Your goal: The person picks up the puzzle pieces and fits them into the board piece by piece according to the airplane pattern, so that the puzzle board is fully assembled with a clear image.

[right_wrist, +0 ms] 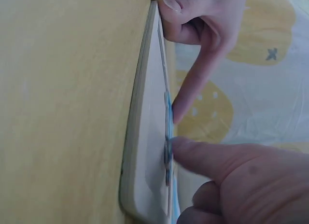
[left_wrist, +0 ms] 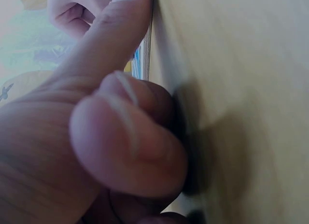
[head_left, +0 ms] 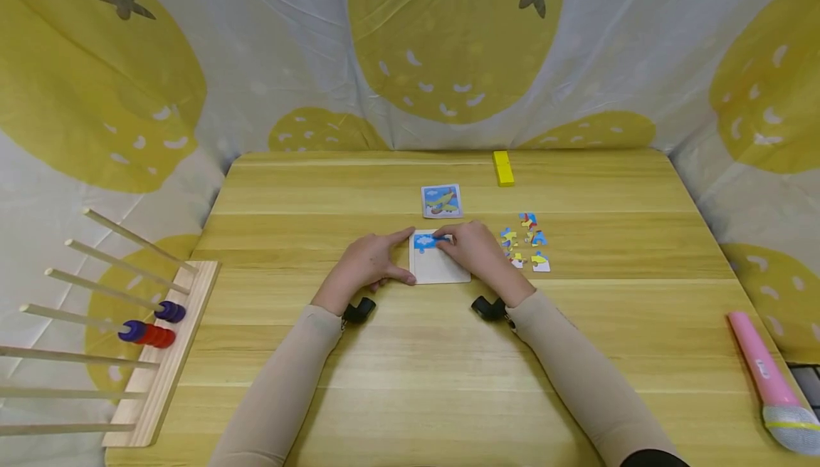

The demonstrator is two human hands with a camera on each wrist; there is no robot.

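A pale puzzle board [head_left: 442, 268] lies on the table with blue sky-and-cloud pieces [head_left: 423, 241] along its far edge. My left hand [head_left: 368, 260] spans the board's left side, index finger stretched to the far corner and thumb at the near corner. In the left wrist view its other fingers [left_wrist: 130, 142] curl close to the tabletop. My right hand [head_left: 477, 250] reaches over the board's right part and pinches a blue puzzle piece [head_left: 442, 238] at the far row. The right wrist view shows the right thumb [right_wrist: 193, 154] against the pieces at the board's surface.
Loose puzzle pieces [head_left: 540, 262] lie right of the board. Behind it is a picture card [head_left: 442, 201] of a yellow plane, with a yellow block [head_left: 503, 169] farther back. A peg rack [head_left: 173, 353] with rings stands left; a pink toy microphone [head_left: 762, 367] lies right.
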